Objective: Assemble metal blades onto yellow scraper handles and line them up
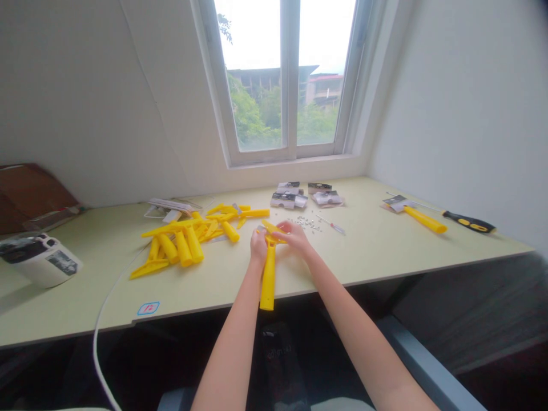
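Note:
Both my hands are together near the front edge of the table, holding a yellow plastic scraper-like tool [268,277]. Its round handle points toward me and extends past the table edge. My left hand [257,246] is closed around the left side of the head, where a small grey piece shows. With its fingers bent, my right hand [294,236] grips the head's right side. Just beyond the right hand lie many small metal screws or nuts [305,224], too small to tell apart, and a thin screwdriver with a clear handle [337,228].
A pile of yellow handles and flat heads [183,245] lies to the left. Packaged pieces with printed cards [283,200] lie below the window. At right are a yellow-handled tool [424,220] and a black-and-yellow screwdriver [468,222]. A white mug [40,265] and a white cable [99,319] are at left.

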`<state>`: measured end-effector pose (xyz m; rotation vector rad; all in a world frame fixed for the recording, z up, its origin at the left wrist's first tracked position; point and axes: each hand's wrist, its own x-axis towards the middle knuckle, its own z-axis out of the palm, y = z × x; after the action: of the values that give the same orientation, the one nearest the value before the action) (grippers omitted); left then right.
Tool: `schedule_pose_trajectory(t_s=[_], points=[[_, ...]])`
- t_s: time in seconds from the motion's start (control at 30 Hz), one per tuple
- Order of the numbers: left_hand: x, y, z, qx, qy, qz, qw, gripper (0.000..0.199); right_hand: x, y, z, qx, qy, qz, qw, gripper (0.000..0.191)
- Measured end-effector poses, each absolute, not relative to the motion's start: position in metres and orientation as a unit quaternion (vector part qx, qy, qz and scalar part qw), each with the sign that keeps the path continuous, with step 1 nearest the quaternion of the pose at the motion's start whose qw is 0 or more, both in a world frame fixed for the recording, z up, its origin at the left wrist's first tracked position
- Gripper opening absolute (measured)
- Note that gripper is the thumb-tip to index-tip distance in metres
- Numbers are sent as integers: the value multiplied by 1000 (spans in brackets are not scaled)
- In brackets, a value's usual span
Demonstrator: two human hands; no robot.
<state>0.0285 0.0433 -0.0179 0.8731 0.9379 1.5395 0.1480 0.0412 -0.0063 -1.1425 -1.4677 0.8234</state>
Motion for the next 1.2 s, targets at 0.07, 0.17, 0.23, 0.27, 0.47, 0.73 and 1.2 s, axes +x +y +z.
schedule_pose_trajectory(t_s=[0.07,0.17,0.23,0.27,0.47,0.73,1.2], points=[[28,44,-19,381,409,643,524,12,147,43,-9,-476,-592,371,534,31],[29,46,-21,394,409,642,515,10,147,45,-11,-474,-549,393,566,34],[29,47,-22,395,407,643,514,11,150,45,-10,-482,-514,377,601,35],[29,48,-23,392,406,644,516,11,151,45,-9,-488,-496,364,619,35],[30,45,-17,366,381,655,540,15,159,41,3,-472,-438,433,631,33],[29,44,-15,360,400,648,539,13,153,34,8,-382,-490,497,606,32],[30,35,-4,346,416,642,543,12,148,31,-1,-425,-570,479,515,27]])
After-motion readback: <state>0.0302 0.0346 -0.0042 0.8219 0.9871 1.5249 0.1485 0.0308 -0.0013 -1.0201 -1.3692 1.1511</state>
